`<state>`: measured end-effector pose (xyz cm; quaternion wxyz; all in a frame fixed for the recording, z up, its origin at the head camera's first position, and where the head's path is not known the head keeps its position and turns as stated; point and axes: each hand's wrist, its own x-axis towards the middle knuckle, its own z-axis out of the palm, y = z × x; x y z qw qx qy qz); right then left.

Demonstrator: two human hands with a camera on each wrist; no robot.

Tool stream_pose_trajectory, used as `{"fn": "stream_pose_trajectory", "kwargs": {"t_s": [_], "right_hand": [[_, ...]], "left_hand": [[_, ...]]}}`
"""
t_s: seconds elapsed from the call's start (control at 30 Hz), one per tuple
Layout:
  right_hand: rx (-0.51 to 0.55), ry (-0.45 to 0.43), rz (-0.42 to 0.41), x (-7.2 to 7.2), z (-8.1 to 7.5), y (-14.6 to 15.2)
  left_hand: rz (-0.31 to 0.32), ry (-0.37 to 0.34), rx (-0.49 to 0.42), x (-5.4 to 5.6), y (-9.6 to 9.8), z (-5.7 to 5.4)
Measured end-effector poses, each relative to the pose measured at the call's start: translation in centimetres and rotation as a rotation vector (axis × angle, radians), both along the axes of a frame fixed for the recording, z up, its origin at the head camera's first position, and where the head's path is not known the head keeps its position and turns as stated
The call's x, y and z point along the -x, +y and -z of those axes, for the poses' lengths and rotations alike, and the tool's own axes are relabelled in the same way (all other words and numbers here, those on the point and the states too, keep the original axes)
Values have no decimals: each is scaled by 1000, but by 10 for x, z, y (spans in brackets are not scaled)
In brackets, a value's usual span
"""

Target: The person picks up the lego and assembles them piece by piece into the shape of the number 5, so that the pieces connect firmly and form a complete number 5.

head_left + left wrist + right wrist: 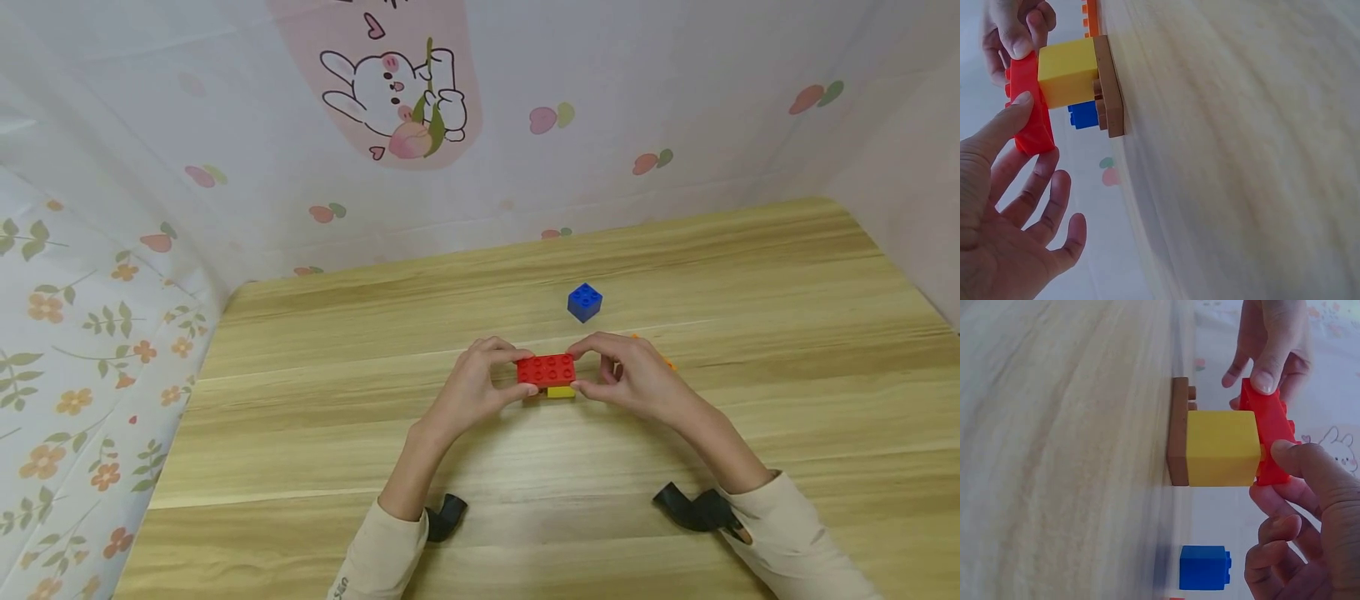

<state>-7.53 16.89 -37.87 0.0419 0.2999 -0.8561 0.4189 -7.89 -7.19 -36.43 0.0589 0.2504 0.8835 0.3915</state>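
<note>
A red eight-stud toy brick (546,371) is pinched at its two ends. My left hand (476,379) grips the left end between thumb and fingers; my right hand (630,375) holds the right end the same way. Directly beneath is a yellow brick (1221,449), standing on one side of a thin brown studded plate (1177,434) on the table. The red brick reaches out past the yellow one over bare brown studs. In the right wrist view it looks slightly tilted, and a bit of yellow stud shows under it.
A blue four-stud brick (585,302) sits on the wooden table (337,400) behind the hands. An orange piece (670,364) lies partly hidden behind the right hand. Black curved pieces (690,510) show at both wrists. Printed cloth (247,125) hangs along the table's back and left.
</note>
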Motion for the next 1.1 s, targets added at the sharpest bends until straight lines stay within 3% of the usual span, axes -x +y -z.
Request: {"fn": "stream_pose_trajectory", "kwargs": {"t_s": [0.6, 1.1], "right_hand": [[-24, -14, -18, -1, -4, 0], [-42, 20, 5, -1, 4, 0]], "left_hand": [[-14, -39, -69, 1, 0, 6], [-21, -41, -125, 0, 1, 10]]}}
